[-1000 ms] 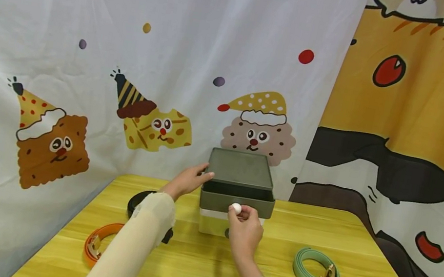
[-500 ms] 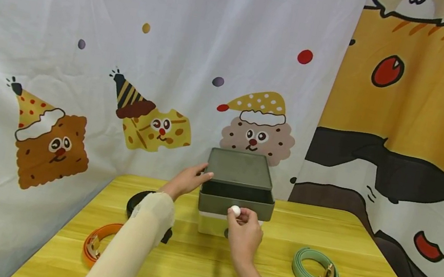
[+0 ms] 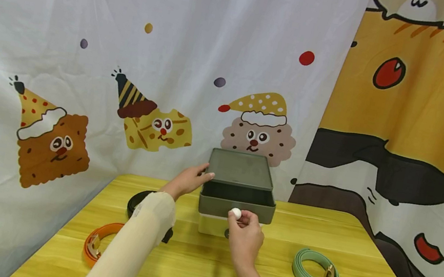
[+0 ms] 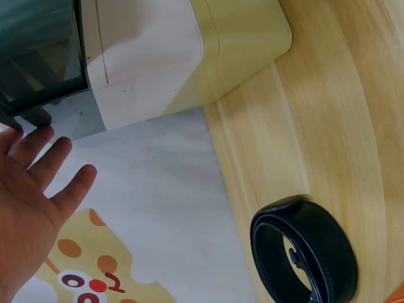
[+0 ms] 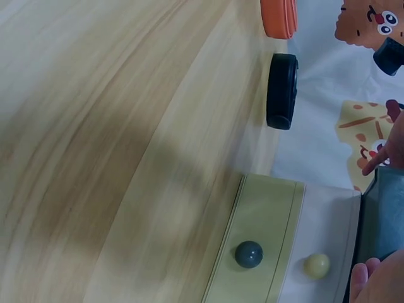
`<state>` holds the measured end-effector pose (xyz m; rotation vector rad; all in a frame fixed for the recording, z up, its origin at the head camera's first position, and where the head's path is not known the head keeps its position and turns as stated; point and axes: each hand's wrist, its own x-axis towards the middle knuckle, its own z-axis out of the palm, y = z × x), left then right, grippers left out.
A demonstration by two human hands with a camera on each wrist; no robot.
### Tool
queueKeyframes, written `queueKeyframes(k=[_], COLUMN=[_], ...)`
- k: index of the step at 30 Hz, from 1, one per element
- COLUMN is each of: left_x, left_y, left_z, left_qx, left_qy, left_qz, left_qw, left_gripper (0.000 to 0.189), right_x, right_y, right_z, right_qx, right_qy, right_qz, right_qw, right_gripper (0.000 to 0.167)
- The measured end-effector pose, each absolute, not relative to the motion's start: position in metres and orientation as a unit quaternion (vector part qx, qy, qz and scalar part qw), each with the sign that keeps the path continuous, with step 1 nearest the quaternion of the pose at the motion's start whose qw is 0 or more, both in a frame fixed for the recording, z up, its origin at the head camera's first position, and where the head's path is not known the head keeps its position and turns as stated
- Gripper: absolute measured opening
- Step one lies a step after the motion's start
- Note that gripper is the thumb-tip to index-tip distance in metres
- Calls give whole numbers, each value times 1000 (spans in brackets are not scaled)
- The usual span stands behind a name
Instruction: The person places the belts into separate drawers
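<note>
A small tabletop drawer unit with a dark green top stands at the table's far side. Its dark green top drawer is pulled out, leaving a dark gap below the top. My right hand pinches the white round knob on that drawer. My left hand touches the left edge of the unit's top, its fingers fairly straight and spread in the left wrist view. Lower down, the right wrist view has a white drawer with a cream knob and a pale yellow one with a dark knob.
A coiled black belt lies left of the unit, partly behind my left sleeve in the head view. Nearer me is a coiled orange belt. A coiled green belt rests on the right of the wooden table. Cartoon-printed curtains hang behind.
The top drawer has slid slightly farther out toward me, with my right hand moving back and down along with its knob. My left hand has stayed on the unit's top edge.
</note>
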<state>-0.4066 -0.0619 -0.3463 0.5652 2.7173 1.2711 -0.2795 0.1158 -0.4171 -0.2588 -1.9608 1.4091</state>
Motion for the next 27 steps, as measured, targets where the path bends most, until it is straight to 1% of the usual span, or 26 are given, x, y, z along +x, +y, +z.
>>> queueKeyframes(k=[7,17,27], left_x=[-407,-406,-406], left_y=[-61,-61,-61], left_z=[-346,-346,-345], left_qx=[184,183,185], left_qy=[891,892,890], left_qz=[413,411,414], left_qw=[43,44,43], left_gripper=[70,70,68], right_x=[-276,-272,-267], right_y=[114,115,115], right_z=[-417,-417,-419], right_qx=[-95,-92,-84], right_qy=[-751,-750,-746], right_qz=[546,554,555], right_qw=[360,351,357], right_gripper=[25,23,25])
